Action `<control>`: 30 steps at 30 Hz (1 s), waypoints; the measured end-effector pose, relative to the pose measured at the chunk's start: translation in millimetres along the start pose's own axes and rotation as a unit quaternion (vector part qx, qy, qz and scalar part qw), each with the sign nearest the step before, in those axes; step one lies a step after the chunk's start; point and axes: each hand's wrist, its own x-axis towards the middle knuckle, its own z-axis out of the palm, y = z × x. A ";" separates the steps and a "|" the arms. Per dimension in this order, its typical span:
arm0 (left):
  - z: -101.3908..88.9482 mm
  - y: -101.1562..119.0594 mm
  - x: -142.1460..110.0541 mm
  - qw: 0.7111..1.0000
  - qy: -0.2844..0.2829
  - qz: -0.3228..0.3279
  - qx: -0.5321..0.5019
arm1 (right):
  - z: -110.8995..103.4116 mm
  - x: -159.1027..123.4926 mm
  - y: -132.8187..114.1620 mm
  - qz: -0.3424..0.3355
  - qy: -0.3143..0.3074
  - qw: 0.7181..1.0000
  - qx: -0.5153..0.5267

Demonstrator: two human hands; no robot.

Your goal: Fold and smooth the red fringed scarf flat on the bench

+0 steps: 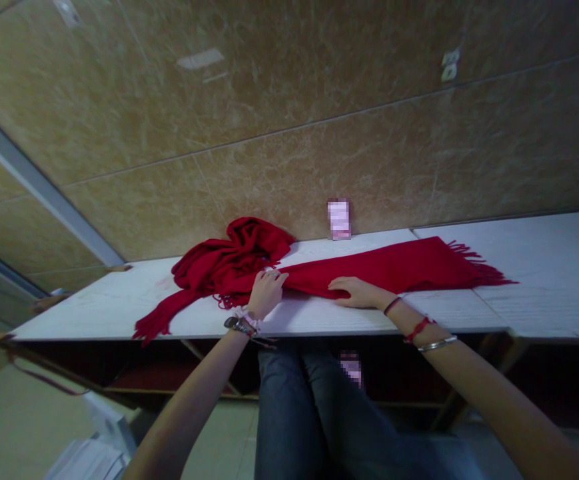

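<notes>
A red fringed scarf lies along the white tabletop, its right part flat with the fringe spread out. The left part is bunched in a loose heap, and another fringed end hangs toward the front edge. My left hand is closed on the scarf where the flat strip meets the heap; its fingertips are partly hidden in the cloth. Farther right, my right hand rests on the scarf's near edge, fingers apart and pointing left.
Behind the tabletop rises a brown tiled wall. A small blurred pink-white item stands against it. Below the top are open shelves. White papers show at the lower left, and my legs are under the front edge.
</notes>
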 end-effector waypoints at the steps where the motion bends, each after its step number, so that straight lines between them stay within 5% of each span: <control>1: -0.9 -2.8 0.5 1.000 0.009 -0.015 0.006 | 1.7 0.7 1.8 -0.003 0.006 1.000 -0.001; 8: -3.4 -27.2 -2.5 0.990 -0.009 -0.134 0.043 | 7.7 2.0 11.6 0.030 0.036 0.999 0.017; 15: -4.6 -77.4 -10.5 0.972 -0.006 -0.235 0.007 | 7.1 2.0 11.4 0.036 0.050 0.998 0.025; 19: 0.6 -89.3 -22.6 0.979 -0.045 -0.196 -0.040 | 8.4 2.6 13.1 0.025 0.058 0.997 0.039; 25: 16.7 -77.0 -44.0 0.985 -0.087 -0.142 -0.050 | 10.1 3.7 15.5 0.022 0.067 0.996 0.047; 30: -7.1 -92.9 -43.0 0.986 -0.055 -0.159 -0.012 | 10.4 2.8 15.6 0.036 0.065 0.996 0.044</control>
